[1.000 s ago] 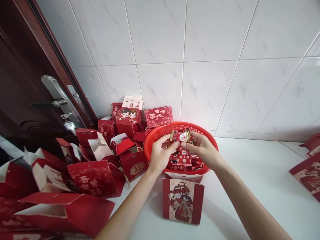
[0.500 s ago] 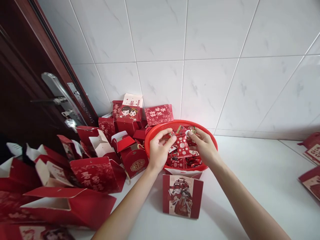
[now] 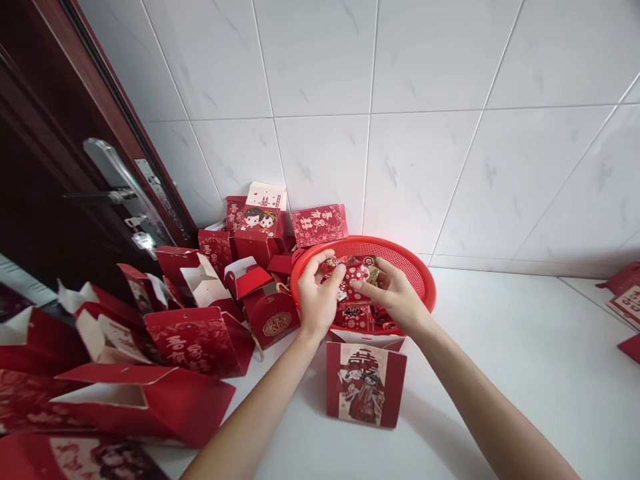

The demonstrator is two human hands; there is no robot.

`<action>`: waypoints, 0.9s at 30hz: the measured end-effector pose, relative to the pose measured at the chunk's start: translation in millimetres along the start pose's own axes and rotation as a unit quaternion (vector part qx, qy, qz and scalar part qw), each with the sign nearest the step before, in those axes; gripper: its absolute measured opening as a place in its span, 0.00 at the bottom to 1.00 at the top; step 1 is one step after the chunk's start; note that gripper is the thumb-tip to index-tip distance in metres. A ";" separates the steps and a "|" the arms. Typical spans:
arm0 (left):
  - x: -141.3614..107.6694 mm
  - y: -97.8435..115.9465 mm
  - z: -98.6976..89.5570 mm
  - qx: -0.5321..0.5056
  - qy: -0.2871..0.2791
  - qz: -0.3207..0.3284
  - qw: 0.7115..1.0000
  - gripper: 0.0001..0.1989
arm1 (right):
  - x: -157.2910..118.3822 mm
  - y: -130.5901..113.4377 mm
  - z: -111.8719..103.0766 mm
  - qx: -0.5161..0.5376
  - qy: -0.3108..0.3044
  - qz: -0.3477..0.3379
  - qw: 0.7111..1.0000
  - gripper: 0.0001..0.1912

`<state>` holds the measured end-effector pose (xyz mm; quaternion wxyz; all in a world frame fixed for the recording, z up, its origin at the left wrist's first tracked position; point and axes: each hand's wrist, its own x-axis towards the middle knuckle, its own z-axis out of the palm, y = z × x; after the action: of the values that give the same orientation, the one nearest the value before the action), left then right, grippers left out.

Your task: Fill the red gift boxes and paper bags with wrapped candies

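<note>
Over a red plastic basket (image 3: 423,277), both hands are closed on small wrapped candies. My left hand (image 3: 319,297) pinches red candy packets (image 3: 337,263) between thumb and fingers. With thumb and fingertips, my right hand (image 3: 397,297) grips more packets, among them a red one with white dots (image 3: 357,272); how many pieces each hand has is hidden. Beneath the hands, other red packets (image 3: 356,317) lie in the basket. Right in front of it stands a red gift box (image 3: 367,387) with a printed couple, its top flaps open towards the basket.
Several red gift boxes with open tops (image 3: 195,343) crowd the left side. Behind them, more boxes (image 3: 263,220) lean near the tiled wall (image 3: 425,167). A dark door with a metal handle (image 3: 120,190) stands at the left. Red boxes (image 3: 627,293) lie at the far right edge.
My right hand has moved slightly left, closer to my left hand, and its fingers have shifted on the packets. The basket's right inner side shows more now. The camera view has shifted slightly.
</note>
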<state>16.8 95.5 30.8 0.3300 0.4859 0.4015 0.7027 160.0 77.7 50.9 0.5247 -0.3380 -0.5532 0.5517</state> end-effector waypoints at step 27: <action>17.1 50.5 -31.3 0.105 -0.281 -0.003 0.954 0.12 | 3.7 -29.7 -38.8 0.031 -0.027 -0.028 0.999 0.23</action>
<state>-21.8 79.3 76.1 0.3787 0.6946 0.3655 0.4905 202.3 86.4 74.1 0.5350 -0.2911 -0.5586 0.5630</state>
